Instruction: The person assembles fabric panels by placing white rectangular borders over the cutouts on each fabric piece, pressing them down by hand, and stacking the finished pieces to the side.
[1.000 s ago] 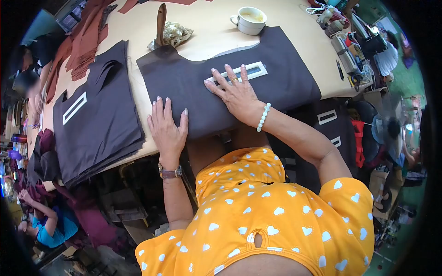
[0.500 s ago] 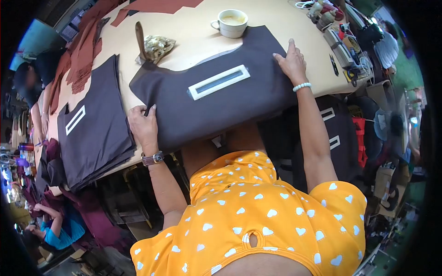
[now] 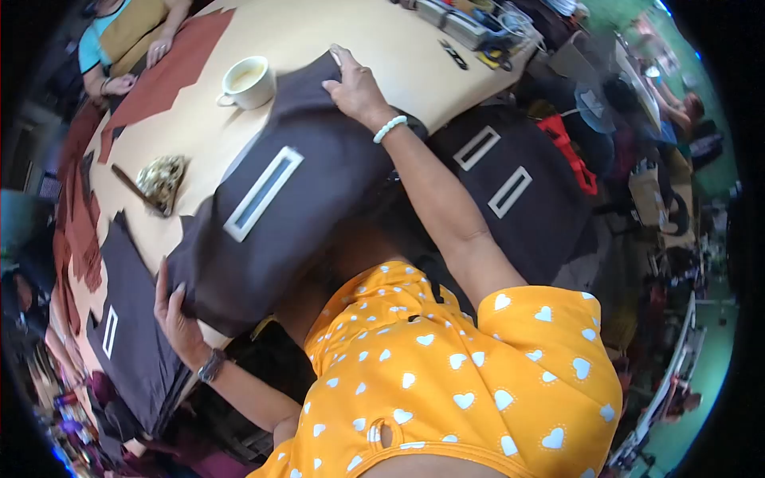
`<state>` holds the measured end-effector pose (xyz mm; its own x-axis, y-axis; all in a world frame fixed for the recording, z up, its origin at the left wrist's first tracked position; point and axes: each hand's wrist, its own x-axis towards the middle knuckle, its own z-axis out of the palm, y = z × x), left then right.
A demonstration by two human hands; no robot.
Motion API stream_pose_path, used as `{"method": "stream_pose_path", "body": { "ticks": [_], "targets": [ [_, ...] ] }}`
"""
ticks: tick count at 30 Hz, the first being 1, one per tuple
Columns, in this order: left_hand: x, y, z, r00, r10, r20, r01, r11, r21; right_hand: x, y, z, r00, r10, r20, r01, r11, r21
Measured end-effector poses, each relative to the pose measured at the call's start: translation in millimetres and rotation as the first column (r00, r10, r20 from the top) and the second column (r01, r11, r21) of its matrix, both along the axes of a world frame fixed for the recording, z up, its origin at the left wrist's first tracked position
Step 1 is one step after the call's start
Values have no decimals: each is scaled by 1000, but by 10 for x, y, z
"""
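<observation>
A dark fabric piece [image 3: 319, 175] with a pale rectangular frame [image 3: 264, 193] on it hangs between my hands, partly over the table's front edge. My left hand [image 3: 178, 319] grips its lower left edge, thumb and fingers on the cloth. At the upper corner, my right hand [image 3: 355, 89] pinches the fabric. To the left lies a stack of dark pieces [image 3: 135, 334] with a similar white frame. More dark pieces with two white frames [image 3: 510, 191] lie at the right, below the table edge.
On the table [image 3: 319, 24] stand a cup [image 3: 249, 83] and a crumpled bundle [image 3: 163, 179] beside a wooden handle [image 3: 134, 185]. Rust-red cloth [image 3: 179, 72] lies at the back left near another person's hands [image 3: 158, 52]. Tools and cables [image 3: 494, 44] sit at the far right corner.
My right hand first left the frame for the upper corner; now both hands have shifted the fabric, which is tilted and partly off the table. The view has turned toward the right.
</observation>
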<state>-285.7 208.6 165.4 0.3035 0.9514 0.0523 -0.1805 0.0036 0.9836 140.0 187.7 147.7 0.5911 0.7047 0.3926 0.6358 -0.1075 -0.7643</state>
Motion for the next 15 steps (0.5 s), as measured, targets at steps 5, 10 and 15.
{"method": "stream_pose_path", "body": {
  "ticks": [5,10,15],
  "targets": [
    [115,-266,445,993,-8,121,0,998,61,191,-464,97,989,-78,129,29,938,345],
    [571,-447,496,985,3,-174,28,984,176,848,-1665,-148,1000,19,-7,-18,987,162],
    [1547,-896,39,670,-676,-308,724,687,67,1220,-3815,-186,906,-291,-307,234,949,-211]
  ]
}}
